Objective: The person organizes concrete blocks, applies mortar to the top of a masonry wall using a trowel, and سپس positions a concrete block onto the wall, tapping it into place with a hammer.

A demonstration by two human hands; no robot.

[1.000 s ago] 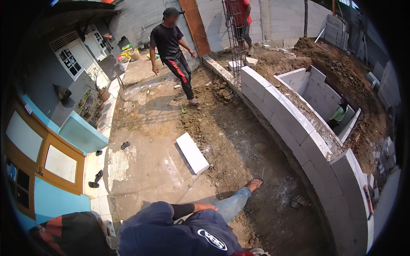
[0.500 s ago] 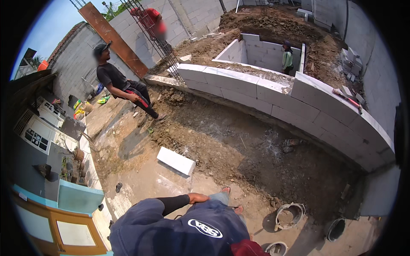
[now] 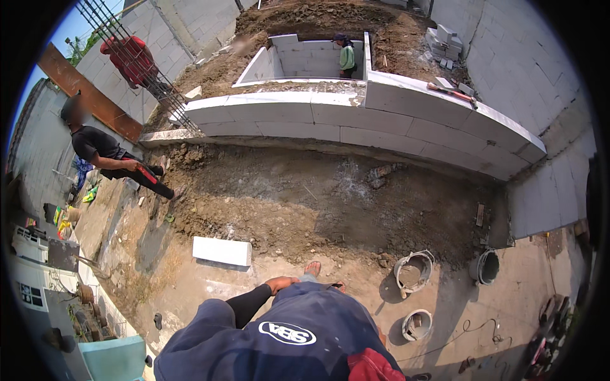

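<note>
My left hand point(image 3: 279, 284) lies on the leg of my grey-blue trousers point(image 3: 310, 277), fingers stretched along the cloth, holding nothing. Black cloth covers that forearm, below the sleeve of my dark blue shirt point(image 3: 254, 355). My right hand does not show; a bunched red cloth point(image 3: 375, 367) is at my right side. Ahead and left of my sandalled foot point(image 3: 313, 268), a white lightweight block point(image 3: 222, 251) lies flat on the ground. To my right stand a mortar-stained bucket point(image 3: 413, 272), a smaller bucket point(image 3: 417, 324) and a dark bucket point(image 3: 487, 267).
A low block wall point(image 3: 273, 117) crosses ahead, with a red-handled tool point(image 3: 452, 93) on top. Behind it, a person in green point(image 3: 346, 58) stands inside a block-lined pit. At left are a person in black point(image 3: 95, 145), a person in red point(image 3: 130, 60) and a steel rebar column point(image 3: 136, 66).
My view has swung to the right, so the wall, block and people sit farther left in it. More ground shows at right. My left hand stays on my leg.
</note>
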